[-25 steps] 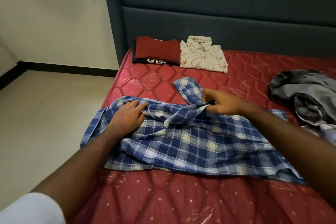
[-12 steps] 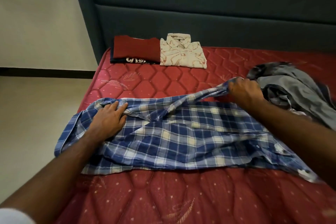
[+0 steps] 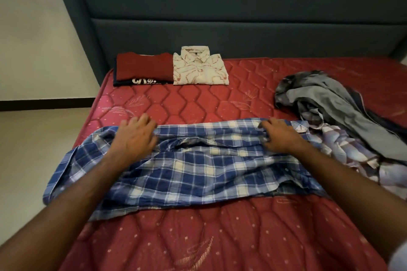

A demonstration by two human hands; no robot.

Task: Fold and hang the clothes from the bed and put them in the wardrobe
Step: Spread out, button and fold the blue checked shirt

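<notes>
Folding the blue plaid shirt [image 3: 193, 167] is the step in hand: it lies spread crosswise on the red mattress [image 3: 198, 237], near the front edge, partly doubled over with a rumpled ridge running between your hands.

Your left hand [image 3: 134, 136] lies flat on the shirt's left part, fingers spread and fairly straight, pressing rather than gripping. Your right hand [image 3: 279, 136] sits at the far right edge of the shirt by the collar label, fingers curled down onto the cloth; it looks like a pinch on the fold edge, but I cannot tell for sure.

Done so far, by the look of it: a folded maroon shirt [image 3: 143, 68] on top of a dark printed one, and a folded cream patterned shirt [image 3: 199, 66], side by side at the headboard [image 3: 242, 17]. Still loose: the grey heap of clothes [image 3: 330, 103] to your right, touching the plaid shirt's right end (a pale checked piece lies under it).

Next move, my read: smooth out the middle ridge, square the far edge, then bring the ends in toward the middle. The left end hangs close to the mattress edge, so pull it in first. Keep the right end clear of the heap or you'll drag it along.

No wardrobe or hangers in view.
</notes>
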